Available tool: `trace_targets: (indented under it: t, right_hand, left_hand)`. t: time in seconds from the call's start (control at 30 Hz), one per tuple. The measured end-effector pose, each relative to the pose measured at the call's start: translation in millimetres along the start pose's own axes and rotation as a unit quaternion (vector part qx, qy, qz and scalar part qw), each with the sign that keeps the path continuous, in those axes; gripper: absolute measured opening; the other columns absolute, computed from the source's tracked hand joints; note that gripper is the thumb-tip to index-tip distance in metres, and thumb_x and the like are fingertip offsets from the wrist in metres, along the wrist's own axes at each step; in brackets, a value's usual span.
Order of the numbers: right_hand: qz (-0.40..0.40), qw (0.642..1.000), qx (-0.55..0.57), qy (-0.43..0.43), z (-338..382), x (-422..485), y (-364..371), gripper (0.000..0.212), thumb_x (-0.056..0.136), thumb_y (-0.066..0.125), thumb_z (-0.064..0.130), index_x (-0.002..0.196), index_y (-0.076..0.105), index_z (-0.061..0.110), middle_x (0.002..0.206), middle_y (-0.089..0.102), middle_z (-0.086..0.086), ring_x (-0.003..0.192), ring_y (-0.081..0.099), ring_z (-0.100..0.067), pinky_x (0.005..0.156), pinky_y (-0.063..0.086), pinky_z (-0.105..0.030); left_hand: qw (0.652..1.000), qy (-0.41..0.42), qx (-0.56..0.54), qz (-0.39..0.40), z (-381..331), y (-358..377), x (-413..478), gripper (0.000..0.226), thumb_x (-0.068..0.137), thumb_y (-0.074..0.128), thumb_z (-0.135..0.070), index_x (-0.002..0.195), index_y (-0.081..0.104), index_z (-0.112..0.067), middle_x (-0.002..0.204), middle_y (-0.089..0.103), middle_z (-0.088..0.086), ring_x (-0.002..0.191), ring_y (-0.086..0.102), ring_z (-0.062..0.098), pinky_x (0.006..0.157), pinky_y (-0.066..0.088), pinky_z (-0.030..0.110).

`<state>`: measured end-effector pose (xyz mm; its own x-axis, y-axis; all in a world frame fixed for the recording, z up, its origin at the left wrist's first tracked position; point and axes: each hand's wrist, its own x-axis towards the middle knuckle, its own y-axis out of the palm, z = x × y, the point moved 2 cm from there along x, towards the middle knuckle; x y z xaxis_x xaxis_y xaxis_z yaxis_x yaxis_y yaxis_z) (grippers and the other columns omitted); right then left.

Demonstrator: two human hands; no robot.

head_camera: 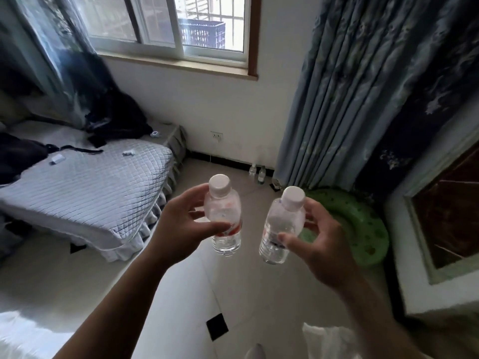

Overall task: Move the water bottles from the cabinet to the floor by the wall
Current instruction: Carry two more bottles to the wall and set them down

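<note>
**Desk:** What is the person holding?

**Photographer:** Two clear water bottles with white caps, one in each hand, held above the pale tiled floor (233,288). The left hand (181,224) wraps the left bottle (224,216), with the thumb across its red label and the fingers curled behind. That bottle stands near upright.

**Desk:** And the other side?

**Photographer:** The right hand (318,242) grips the right bottle (281,226) in much the same way. The thumb presses on the lower body and the fingers curl behind the shoulder. This bottle tilts, its cap leaning toward 1 o'clock. The two held bottles are near each other but do not touch.

**Desk:** Are any bottles already down?

**Photographer:** Yes. A pair of small bottles (261,174) stands on the floor at 12 o'clock from the held ones. They sit just beside each other at the foot of the white wall (233,107), against its dark skirting. A wall socket (216,136) is at 11 o'clock from them.

**Desk:** What surrounds them?

**Photographer:** A bed (85,182) with a grey quilted cover lies at 9 o'clock, with dark clothing (114,117) heaped at its far end. A green inflatable ring (363,224) rests on the floor at 3 o'clock, below a long blue patterned curtain (350,99) at 1 o'clock. A sliding window (168,22) fills 12 o'clock above the wall
</note>
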<state>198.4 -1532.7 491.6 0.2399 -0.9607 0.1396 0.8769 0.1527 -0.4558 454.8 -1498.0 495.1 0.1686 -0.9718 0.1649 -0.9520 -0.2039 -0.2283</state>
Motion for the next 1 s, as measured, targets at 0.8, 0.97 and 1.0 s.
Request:
trace_targets:
  t: [0.8,0.97,1.0]
  right_hand:
    - [0.018,1.000,0.020,-0.011,-29,320,55,0.059,0.060,0.078,0.035,0.113,0.056,0.048,0.105,0.067,0.021,0.094,0.065,0.001,0.087,0.055,-0.030]
    - [0.004,0.999,0.036,0.002,-28,382,79,0.068,0.057,0.077,0.043,0.121,0.059,0.033,0.108,0.070,0.012,0.094,0.068,-0.008,0.086,0.057,-0.041]
    - [0.001,0.999,0.037,0.002,-28,393,81,0.069,0.057,0.077,0.043,0.122,0.059,0.031,0.108,0.070,0.011,0.094,0.068,-0.009,0.086,0.057,-0.041]
  left_hand:
    - [1.000,-0.004,-0.012,-0.020,67,-32,301,0.072,0.060,0.091,-0.006,0.126,0.063,-0.016,0.109,0.074,-0.004,0.101,0.070,0.013,0.088,0.056,0.029]
    - [1.000,0.003,-0.022,-0.011,82,-51,370,0.074,0.056,0.093,-0.014,0.124,0.064,-0.019,0.107,0.075,-0.003,0.100,0.071,0.014,0.088,0.056,0.029]
    - [1.000,0.005,-0.024,-0.014,84,-55,382,0.074,0.055,0.092,-0.018,0.123,0.065,-0.021,0.107,0.075,-0.003,0.100,0.071,0.014,0.088,0.056,0.030]
